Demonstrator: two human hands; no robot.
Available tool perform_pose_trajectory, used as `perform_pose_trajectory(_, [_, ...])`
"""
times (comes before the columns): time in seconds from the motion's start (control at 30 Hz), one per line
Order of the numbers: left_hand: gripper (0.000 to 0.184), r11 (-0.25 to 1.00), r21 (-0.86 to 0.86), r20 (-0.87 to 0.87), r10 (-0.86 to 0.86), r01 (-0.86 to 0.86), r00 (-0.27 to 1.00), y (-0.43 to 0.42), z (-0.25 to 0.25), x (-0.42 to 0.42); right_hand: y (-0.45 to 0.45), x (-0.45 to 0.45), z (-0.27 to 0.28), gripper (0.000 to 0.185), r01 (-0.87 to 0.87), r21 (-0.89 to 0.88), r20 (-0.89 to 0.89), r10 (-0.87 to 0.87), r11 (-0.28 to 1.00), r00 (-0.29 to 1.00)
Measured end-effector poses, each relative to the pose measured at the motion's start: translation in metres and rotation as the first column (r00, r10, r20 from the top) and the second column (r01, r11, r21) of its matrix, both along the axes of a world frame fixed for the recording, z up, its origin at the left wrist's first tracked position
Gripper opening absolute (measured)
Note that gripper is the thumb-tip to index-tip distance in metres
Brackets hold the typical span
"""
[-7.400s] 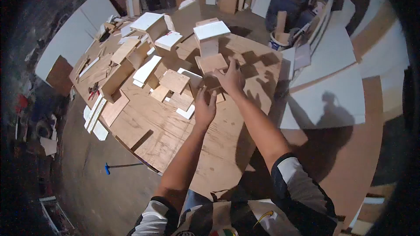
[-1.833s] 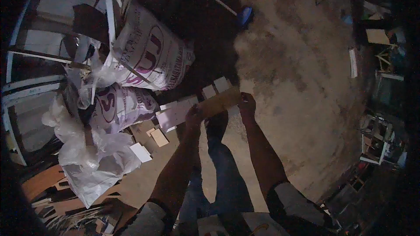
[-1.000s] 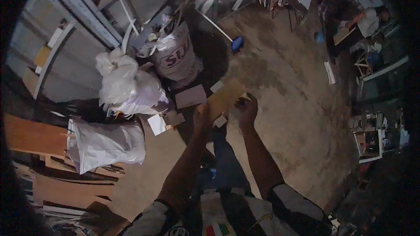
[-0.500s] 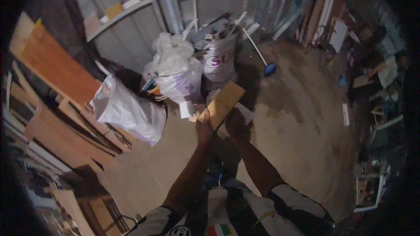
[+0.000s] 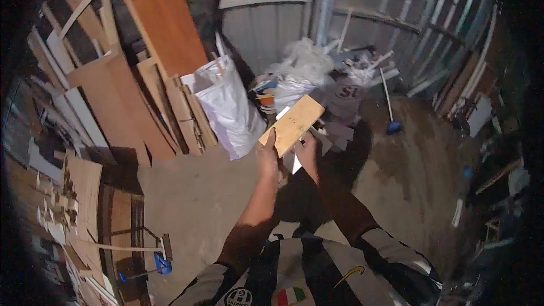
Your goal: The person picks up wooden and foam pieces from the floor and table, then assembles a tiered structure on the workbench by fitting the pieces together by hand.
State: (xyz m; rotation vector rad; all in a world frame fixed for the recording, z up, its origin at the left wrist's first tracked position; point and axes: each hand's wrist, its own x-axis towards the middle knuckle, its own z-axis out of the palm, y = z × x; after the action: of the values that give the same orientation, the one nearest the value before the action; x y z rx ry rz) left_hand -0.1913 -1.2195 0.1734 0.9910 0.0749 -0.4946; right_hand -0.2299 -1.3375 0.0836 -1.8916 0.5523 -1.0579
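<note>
A light wooden board (image 5: pixel 296 124), lit from above, is held tilted in front of my body. My left hand (image 5: pixel 268 156) grips its lower left end, with the thumb on top. At its lower right side is my right hand (image 5: pixel 306 153), its fingers closed against the board's edge and partly hidden. Just below the board, between the hands, a white piece (image 5: pixel 292 163) shows; whether it is joined to the board I cannot tell.
A white sack (image 5: pixel 229 105) stands beside leaning wooden sheets (image 5: pixel 113 99) at the left. Plastic bags (image 5: pixel 306 65) and a printed sack (image 5: pixel 347 99) are ahead. Blue-headed brooms (image 5: pixel 394 127) lie right and lower left. A shelf (image 5: pixel 263 1) holds small blocks.
The view has swung left from the worktable, past the sacks, toward the leaning sheets. My hands, away from the assembled pieces, now hold a board, and my right hand has shifted to its lower side.
</note>
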Motion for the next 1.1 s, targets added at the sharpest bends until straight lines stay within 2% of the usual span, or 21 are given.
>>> perform_pose_trajectory(0.13, [0.036,0.978,-0.158,0.000,0.141,-0.139,0.990,0.070,0.015,0.037,0.074,0.040,0.059,0.022,-0.088,-0.076,-0.081,0.081,0.993,0.993])
perform_pose_trajectory(0.2, [0.034,0.977,-0.196,0.011,0.088,-0.085,0.996,0.112,0.022,0.061,0.106,0.076,0.049,0.021,-0.104,-0.125,-0.042,0.099,0.987,0.994])
perform_pose_trajectory(0.23, [0.034,0.972,-0.203,0.009,0.124,-0.119,0.992,0.128,0.025,0.075,0.118,0.095,0.053,0.020,-0.099,-0.160,-0.009,0.098,0.982,0.995])
perform_pose_trajectory(0.33, [0.035,0.970,-0.170,0.044,0.183,-0.173,0.982,0.193,0.024,0.116,0.173,0.140,0.078,0.020,-0.183,-0.259,-0.052,0.175,0.948,0.983])
perform_pose_trajectory(0.37, [0.035,0.961,-0.169,0.039,0.230,-0.220,0.972,0.214,0.025,0.126,0.190,0.157,0.079,0.020,-0.229,-0.258,-0.056,0.222,0.939,0.973])
perform_pose_trajectory(0.43, [0.038,0.952,-0.131,0.142,0.295,-0.277,0.945,0.255,0.035,0.139,0.222,0.186,0.078,0.019,-0.274,-0.250,-0.119,0.251,0.929,0.961])
perform_pose_trajectory(0.47, [0.045,0.939,-0.054,0.130,0.344,-0.340,0.930,0.274,0.040,0.145,0.240,0.199,0.077,0.019,-0.311,-0.248,-0.119,0.289,0.918,0.950])
perform_pose_trajectory(0.57, [0.050,0.878,-0.061,0.213,0.477,-0.475,0.853,0.326,0.055,0.167,0.291,0.251,0.074,0.015,-0.308,-0.361,-0.045,0.314,0.880,0.948])
perform_pose_trajectory(0.6, [0.053,0.867,-0.072,0.213,0.497,-0.494,0.841,0.343,0.056,0.175,0.309,0.272,0.065,0.010,-0.275,-0.411,0.054,0.324,0.869,0.945])
perform_pose_trajectory(0.63, [0.053,0.850,-0.071,0.213,0.524,-0.522,0.824,0.359,0.056,0.182,0.326,0.283,0.066,0.010,-0.303,-0.410,0.054,0.355,0.860,0.933])
perform_pose_trajectory(0.7, [0.054,0.808,-0.076,0.223,0.584,-0.584,0.780,0.385,0.056,0.200,0.354,0.306,0.069,0.018,-0.436,-0.349,-0.138,0.415,0.830,0.899])
perform_pose_trajectory(0.8, [0.057,0.759,-0.096,0.233,0.646,-0.644,0.727,0.425,0.052,0.222,0.400,0.340,0.068,0.009,-0.462,-0.377,-0.052,0.480,0.803,0.876])
perform_pose_trajectory(0.9, [0.065,0.720,-0.075,0.233,0.685,-0.690,0.690,0.467,0.046,0.242,0.447,0.369,0.071,0.014,-0.516,-0.390,-0.057,0.539,0.763,0.840])
perform_pose_trajectory(1.1, [0.064,0.598,-0.121,0.196,0.797,-0.793,0.571,0.523,0.041,0.305,0.519,0.447,0.062,0.016,-0.636,-0.392,-0.123,0.647,0.665,0.753])
